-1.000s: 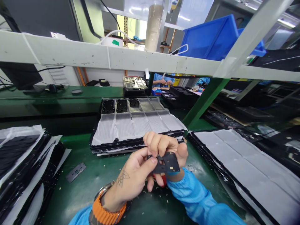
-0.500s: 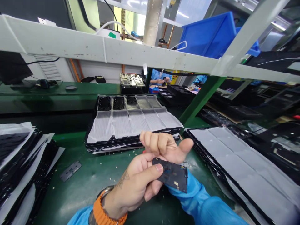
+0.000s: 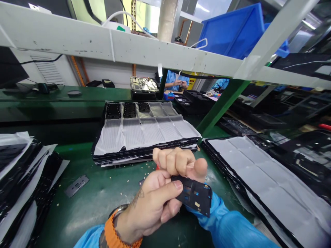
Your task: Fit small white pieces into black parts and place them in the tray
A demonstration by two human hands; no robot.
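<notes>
My left hand [image 3: 152, 203] grips a thin black phone-sized plastic plate [image 3: 195, 196] between thumb and fingers. The plate is tilted, with small cut-outs and tiny metallic spots on its face. Just behind its upper edge, my right hand [image 3: 178, 163] is curled into a fist, fingers bent toward me. A bit of something red [image 3: 158, 167] shows at that fist's left side; what the fist holds is hidden. On the green bench to the left lies a flat grey plate [image 3: 77, 186] with slots.
A stack of trays [image 3: 147, 132] lined with white sheeting stands ahead, black parts in its far pockets. More stacks lie left [image 3: 28, 186] and right [image 3: 266, 179]. A pale beam [image 3: 124, 48] crosses above; a green post [image 3: 222, 106] rises right. A co-worker's hands [image 3: 181, 83] show beyond.
My right hand's fingers have curled tighter and its thumb has drawn in. The black plate has shifted slightly right and down in my left hand. The view has tilted a little.
</notes>
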